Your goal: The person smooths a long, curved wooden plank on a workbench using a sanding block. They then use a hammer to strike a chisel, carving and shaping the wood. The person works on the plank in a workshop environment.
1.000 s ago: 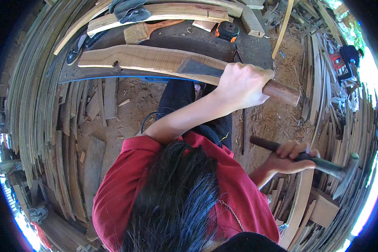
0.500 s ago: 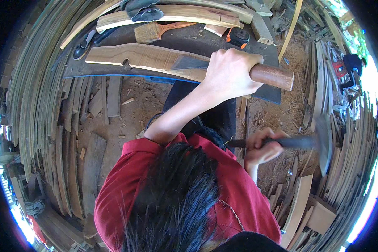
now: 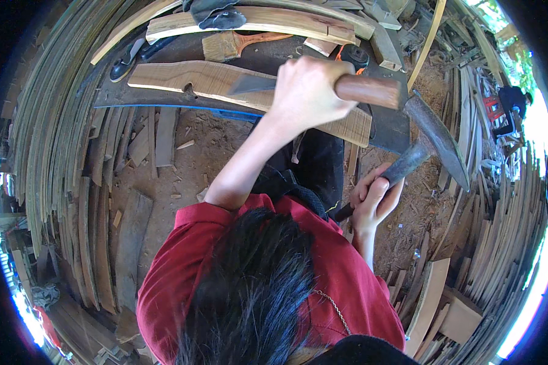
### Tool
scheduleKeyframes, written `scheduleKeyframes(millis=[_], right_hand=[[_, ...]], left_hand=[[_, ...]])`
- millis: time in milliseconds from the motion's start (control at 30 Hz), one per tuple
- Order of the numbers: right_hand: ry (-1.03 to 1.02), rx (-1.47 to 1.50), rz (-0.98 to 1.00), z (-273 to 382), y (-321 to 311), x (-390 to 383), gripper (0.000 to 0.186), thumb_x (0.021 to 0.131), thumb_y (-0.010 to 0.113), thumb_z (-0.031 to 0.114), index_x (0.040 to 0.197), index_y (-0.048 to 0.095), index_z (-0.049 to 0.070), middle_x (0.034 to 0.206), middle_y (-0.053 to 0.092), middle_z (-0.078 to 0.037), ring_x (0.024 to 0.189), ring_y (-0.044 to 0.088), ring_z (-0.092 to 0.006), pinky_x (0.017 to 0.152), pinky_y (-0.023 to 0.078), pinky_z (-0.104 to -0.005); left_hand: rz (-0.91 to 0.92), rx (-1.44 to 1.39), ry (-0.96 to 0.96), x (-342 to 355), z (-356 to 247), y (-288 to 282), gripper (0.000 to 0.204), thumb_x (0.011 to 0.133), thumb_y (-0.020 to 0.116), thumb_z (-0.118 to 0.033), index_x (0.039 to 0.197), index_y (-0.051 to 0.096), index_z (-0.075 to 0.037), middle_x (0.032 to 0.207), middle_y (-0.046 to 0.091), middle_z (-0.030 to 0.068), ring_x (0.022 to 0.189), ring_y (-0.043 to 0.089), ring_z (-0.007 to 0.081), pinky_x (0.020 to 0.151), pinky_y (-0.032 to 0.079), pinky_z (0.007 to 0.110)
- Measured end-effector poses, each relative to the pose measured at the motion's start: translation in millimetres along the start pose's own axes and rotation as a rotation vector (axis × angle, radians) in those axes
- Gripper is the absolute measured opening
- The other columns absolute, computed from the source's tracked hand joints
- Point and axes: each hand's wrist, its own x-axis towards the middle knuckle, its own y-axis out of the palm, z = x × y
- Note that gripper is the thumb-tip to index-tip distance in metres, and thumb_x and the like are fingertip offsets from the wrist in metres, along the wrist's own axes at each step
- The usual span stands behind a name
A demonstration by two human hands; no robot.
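Note:
My left hand (image 3: 310,91) is wrapped round a wood chisel (image 3: 370,91). Its thick round wooden handle sticks out to the right, and its flat blade points left over a shaped wooden board (image 3: 182,78). The board lies slantwise across the bench and has a small notch in its near edge. Whether the blade's edge touches the wood, I cannot tell. In my right hand (image 3: 376,198) is a hammer (image 3: 432,137), gripped by its dark shaft. One end of the hammer's head is right beside the butt of the chisel handle.
On the dark bench (image 3: 112,94) lie a wide paintbrush (image 3: 222,45), a black and orange tape measure (image 3: 354,56) and a dark-handled tool (image 3: 125,64). A dark cloth (image 3: 216,13) rests on curved timber (image 3: 274,23). Long planks (image 3: 49,140) are stacked on both sides. Another person (image 3: 510,106) is far right.
The hammer has swung up and left to the chisel's butt. My left hand and the chisel have shifted left, baring the board's right end.

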Motion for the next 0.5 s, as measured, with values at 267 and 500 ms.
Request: scheduleKeyframes(millis=[267,500], right_hand=[[-0.226,0.232,-0.211,8.7,21.3,7.1,0.049,0.087,0.05,0.058,0.1,0.034,0.014,0.051,0.035,-0.001,0.034,0.033,-0.0094,0.031,0.028,-0.0237],[0.094,-0.013,0.113,-11.5,16.6,5.9,0.026,0.094,0.05,0.031,0.096,0.038,0.007,0.055,0.042,-0.001,0.039,0.038,-0.0069,0.037,0.031,-0.0225]], left_hand=[[-0.033,0.051,0.008,-3.2,18.7,-12.9,0.019,0.061,0.072,-0.023,0.073,0.065,-0.01,0.06,0.06,0.0122,0.06,0.062,0.0321,0.057,0.049,0.036],[-0.085,0.111,-0.019,-1.4,44.7,-25.2,0.019,0.062,0.073,-0.024,0.073,0.065,-0.011,0.062,0.061,0.0099,0.062,0.062,0.0307,0.058,0.05,0.036]])
